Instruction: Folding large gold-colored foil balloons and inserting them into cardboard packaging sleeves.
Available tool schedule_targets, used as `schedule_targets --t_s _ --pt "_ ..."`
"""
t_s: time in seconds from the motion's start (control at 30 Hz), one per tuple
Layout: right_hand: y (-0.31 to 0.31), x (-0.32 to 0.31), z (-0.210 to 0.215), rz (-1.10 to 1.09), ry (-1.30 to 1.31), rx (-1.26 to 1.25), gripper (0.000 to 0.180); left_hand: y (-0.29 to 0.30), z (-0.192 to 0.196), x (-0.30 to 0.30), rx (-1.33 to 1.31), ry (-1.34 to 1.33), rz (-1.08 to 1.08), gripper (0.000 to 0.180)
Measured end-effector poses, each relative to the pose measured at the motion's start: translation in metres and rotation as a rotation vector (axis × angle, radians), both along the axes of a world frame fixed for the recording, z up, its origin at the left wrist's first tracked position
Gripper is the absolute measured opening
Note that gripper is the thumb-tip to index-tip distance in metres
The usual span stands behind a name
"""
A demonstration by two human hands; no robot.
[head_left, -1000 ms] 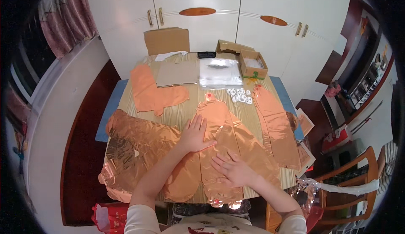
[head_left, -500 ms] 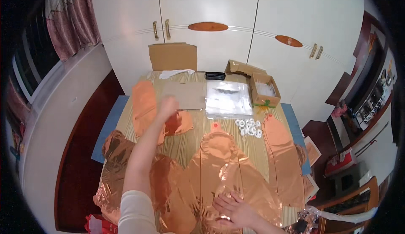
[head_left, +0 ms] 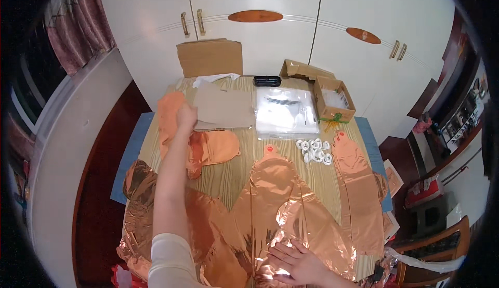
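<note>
Foil piece (head_left: 275, 205), coppery, tapering, glossy, creased, on the pale wood-grain table (head_left: 231, 173) under your spread-fingered right hand (head_left: 300, 264); your left hand (head_left: 186, 116), finger closure indiscernible, at an L-shaped coppery foil sheet (head_left: 221, 146)

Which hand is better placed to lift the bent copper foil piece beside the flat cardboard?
Probably the left hand: it is right at the edge of that foil piece, though its grip is unclear. The right hand lies spread on the large foil, nearer the body.
</note>
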State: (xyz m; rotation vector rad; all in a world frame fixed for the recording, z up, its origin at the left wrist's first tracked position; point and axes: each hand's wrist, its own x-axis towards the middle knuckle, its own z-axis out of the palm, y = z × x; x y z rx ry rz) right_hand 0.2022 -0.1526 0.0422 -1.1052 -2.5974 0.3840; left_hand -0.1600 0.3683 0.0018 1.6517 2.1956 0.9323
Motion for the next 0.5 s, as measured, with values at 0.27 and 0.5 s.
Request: schedule_targets --t_s 0.27,0.5 --pt "-0.006 0.004 -0.013 0.023 -0.009 -0.009 0.063 -0.164 0.104 0.021 0.207 -0.889 -0.326 0.016" --pt "-0.022 0.005 -0.017 0.043 -0.020 0.034 0.059 -0.403 0.098 0.096 -0.321 -1.010 -0.490 0.016"
